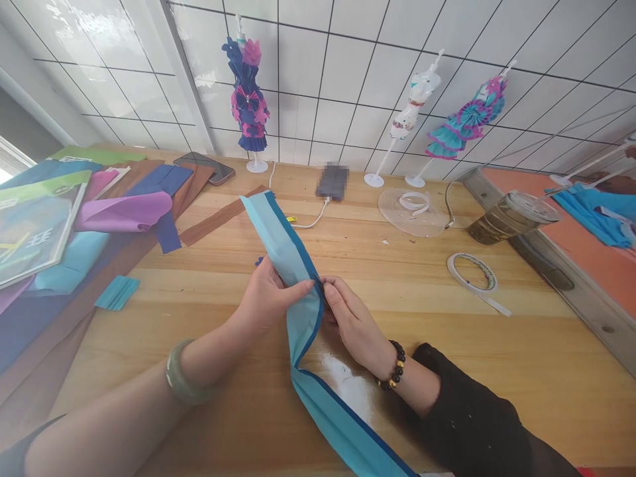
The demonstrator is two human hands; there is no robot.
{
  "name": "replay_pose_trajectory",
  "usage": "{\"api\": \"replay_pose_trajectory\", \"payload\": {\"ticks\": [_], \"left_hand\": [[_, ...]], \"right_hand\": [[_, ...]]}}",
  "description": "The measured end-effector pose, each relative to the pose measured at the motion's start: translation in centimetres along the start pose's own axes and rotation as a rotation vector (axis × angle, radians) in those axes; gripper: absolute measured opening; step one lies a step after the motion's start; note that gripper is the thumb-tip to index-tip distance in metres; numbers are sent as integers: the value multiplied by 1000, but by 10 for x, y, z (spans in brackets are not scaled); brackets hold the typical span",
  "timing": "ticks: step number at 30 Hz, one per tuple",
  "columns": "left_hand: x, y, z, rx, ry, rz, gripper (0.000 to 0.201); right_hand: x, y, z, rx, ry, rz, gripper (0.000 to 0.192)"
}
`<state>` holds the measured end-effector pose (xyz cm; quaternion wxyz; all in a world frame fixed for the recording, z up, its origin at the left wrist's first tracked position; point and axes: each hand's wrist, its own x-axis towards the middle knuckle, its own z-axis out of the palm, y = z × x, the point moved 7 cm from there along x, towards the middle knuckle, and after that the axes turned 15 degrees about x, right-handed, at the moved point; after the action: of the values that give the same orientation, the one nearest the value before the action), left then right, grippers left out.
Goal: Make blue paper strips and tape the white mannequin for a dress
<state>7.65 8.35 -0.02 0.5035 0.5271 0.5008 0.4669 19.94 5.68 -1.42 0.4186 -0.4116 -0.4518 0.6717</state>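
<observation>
A long light-blue strip with a dark-blue edge, of paper or thin cloth, runs from mid-table down to the bottom of the view and bends in the middle. My left hand grips its upper part, thumb on top near the dark edge and fingers underneath. At that edge my right hand is closed around a small dark tool with a thin tip; most of it is hidden by the fingers, so its kind is unclear. A small dark-blue scrap lies just behind my left hand.
Folded coloured sheets pile up at left beside a pleated teal piece. A roll of tape and a lidded cup lie at right. Dressed mini mannequins stand along the tiled wall, near a phone.
</observation>
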Motion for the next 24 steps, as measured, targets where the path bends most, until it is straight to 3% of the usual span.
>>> {"api": "replay_pose_trajectory", "payload": {"ticks": [24], "left_hand": [[-5,-1,9,51,-38,17,37]], "right_hand": [[2,-6,-4,-199,50,-70,31]]}}
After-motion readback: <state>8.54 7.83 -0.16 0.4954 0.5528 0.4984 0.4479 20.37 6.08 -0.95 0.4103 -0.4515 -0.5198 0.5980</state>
